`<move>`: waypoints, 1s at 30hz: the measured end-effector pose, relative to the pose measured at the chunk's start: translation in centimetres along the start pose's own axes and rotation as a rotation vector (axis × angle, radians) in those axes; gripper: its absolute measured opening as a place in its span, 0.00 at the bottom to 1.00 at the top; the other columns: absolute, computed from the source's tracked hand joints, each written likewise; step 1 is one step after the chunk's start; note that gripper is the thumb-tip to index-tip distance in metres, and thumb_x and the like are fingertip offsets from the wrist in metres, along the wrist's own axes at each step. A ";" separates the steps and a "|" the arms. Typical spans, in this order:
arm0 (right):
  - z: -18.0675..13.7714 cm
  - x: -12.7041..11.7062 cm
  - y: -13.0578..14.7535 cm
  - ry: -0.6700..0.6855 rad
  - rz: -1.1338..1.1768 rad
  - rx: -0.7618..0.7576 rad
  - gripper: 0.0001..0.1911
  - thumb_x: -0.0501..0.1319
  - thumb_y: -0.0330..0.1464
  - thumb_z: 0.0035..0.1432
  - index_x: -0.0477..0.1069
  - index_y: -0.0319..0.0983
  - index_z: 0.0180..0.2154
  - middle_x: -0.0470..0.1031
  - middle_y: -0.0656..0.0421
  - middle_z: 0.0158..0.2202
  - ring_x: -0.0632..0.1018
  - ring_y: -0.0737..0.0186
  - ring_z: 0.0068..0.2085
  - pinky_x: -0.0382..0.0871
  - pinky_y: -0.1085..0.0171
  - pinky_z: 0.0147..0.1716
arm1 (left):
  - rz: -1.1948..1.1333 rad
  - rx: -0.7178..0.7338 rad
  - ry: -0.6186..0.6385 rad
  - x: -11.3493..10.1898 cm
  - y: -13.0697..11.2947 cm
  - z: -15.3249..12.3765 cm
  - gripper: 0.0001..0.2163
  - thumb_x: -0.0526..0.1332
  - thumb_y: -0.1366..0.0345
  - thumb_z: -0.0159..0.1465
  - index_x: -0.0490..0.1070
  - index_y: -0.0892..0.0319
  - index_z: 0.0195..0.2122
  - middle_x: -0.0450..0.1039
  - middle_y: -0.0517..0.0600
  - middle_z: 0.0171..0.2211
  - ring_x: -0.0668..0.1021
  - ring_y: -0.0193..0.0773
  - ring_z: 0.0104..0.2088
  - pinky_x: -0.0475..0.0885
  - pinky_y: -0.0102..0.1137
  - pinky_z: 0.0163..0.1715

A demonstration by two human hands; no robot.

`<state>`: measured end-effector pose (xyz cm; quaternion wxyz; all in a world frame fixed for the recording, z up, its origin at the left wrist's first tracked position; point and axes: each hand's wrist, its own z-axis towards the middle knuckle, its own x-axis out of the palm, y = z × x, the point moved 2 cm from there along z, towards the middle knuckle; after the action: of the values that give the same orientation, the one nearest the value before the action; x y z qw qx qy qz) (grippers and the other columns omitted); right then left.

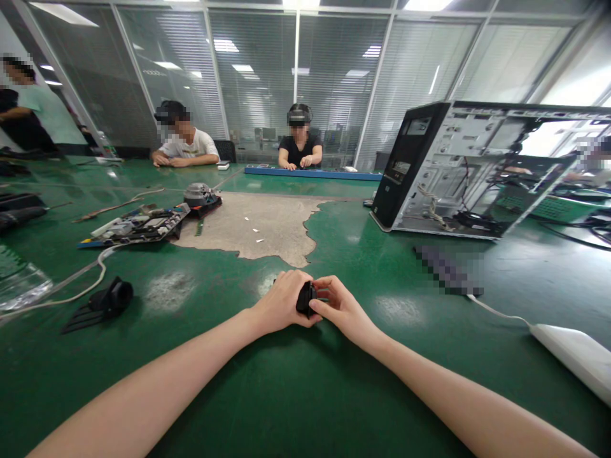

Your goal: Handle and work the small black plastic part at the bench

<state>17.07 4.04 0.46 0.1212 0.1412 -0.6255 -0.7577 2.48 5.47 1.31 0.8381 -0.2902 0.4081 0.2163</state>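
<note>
Both my hands meet over the green table [286, 394], around a small black part [306, 299] whose exact kind I cannot make out. My left hand [281, 299] is closed round it from the left, covering much of it. From the right, the fingers and thumb of my right hand [341, 308] pinch its near end. Off to the left lies a black plastic piece [107, 302] with a round opening and a slatted flat part.
An open computer case [415, 168] stands at the right. A circuit board [138, 226] and a cooling fan [203, 194] lie left, by a bare worn patch [248, 222]. A cable joins a blurred phone-like object [446, 270] to a white power bank [573, 356]. People sit across the table.
</note>
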 end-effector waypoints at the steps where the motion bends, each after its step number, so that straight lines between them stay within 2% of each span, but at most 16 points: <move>1: 0.0 0.0 0.0 -0.002 -0.009 0.005 0.14 0.62 0.36 0.49 0.60 0.41 0.37 0.66 0.59 0.37 0.70 0.63 0.41 0.68 0.60 0.40 | -0.003 -0.001 0.001 0.0 0.0 0.0 0.22 0.62 0.57 0.48 0.58 0.59 0.41 0.66 0.52 0.37 0.70 0.44 0.37 0.62 0.37 0.37; 8: -0.3 0.0 0.4 0.082 0.080 -0.020 0.15 0.64 0.33 0.47 0.58 0.42 0.35 0.66 0.61 0.37 0.71 0.64 0.42 0.66 0.60 0.43 | 0.010 0.006 0.003 0.0 0.0 0.0 0.21 0.61 0.60 0.47 0.57 0.60 0.41 0.66 0.51 0.36 0.70 0.44 0.37 0.62 0.37 0.37; 14: -0.1 0.1 0.2 0.024 0.057 0.001 0.13 0.61 0.37 0.49 0.59 0.41 0.33 0.66 0.61 0.33 0.71 0.64 0.37 0.68 0.63 0.34 | 0.011 0.015 -0.007 0.0 0.0 0.0 0.23 0.62 0.57 0.47 0.56 0.59 0.41 0.66 0.52 0.36 0.70 0.44 0.37 0.62 0.36 0.36; 18: 0.0 0.0 0.0 -0.010 -0.008 0.013 0.14 0.61 0.36 0.49 0.60 0.40 0.37 0.66 0.59 0.36 0.71 0.62 0.40 0.67 0.60 0.39 | 0.012 0.014 -0.003 0.0 0.0 0.0 0.22 0.61 0.57 0.48 0.56 0.59 0.41 0.66 0.52 0.36 0.70 0.44 0.37 0.62 0.36 0.37; 22: -0.2 0.0 0.1 0.062 0.017 -0.028 0.14 0.62 0.33 0.49 0.60 0.41 0.36 0.67 0.60 0.37 0.71 0.63 0.41 0.67 0.59 0.43 | 0.020 0.008 0.002 0.1 0.2 -0.1 0.22 0.62 0.59 0.48 0.56 0.60 0.41 0.65 0.52 0.37 0.70 0.44 0.38 0.62 0.37 0.37; 25: -0.3 0.0 0.2 0.065 0.010 -0.076 0.14 0.62 0.31 0.48 0.59 0.42 0.36 0.66 0.61 0.37 0.70 0.64 0.44 0.64 0.59 0.47 | 0.025 0.006 -0.001 0.1 0.2 -0.1 0.22 0.62 0.60 0.46 0.56 0.60 0.41 0.65 0.52 0.36 0.69 0.44 0.37 0.62 0.37 0.37; 30: -0.3 0.1 0.0 0.036 0.025 -0.037 0.11 0.61 0.33 0.50 0.59 0.42 0.35 0.65 0.61 0.35 0.71 0.64 0.40 0.69 0.62 0.38 | 0.020 0.016 -0.027 0.0 0.0 -0.1 0.21 0.61 0.60 0.48 0.56 0.60 0.41 0.65 0.51 0.36 0.70 0.43 0.36 0.62 0.36 0.36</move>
<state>17.06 3.72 0.45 0.1445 0.1449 -0.6109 -0.7648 2.45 5.47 1.23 0.8436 -0.2765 0.4015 0.2250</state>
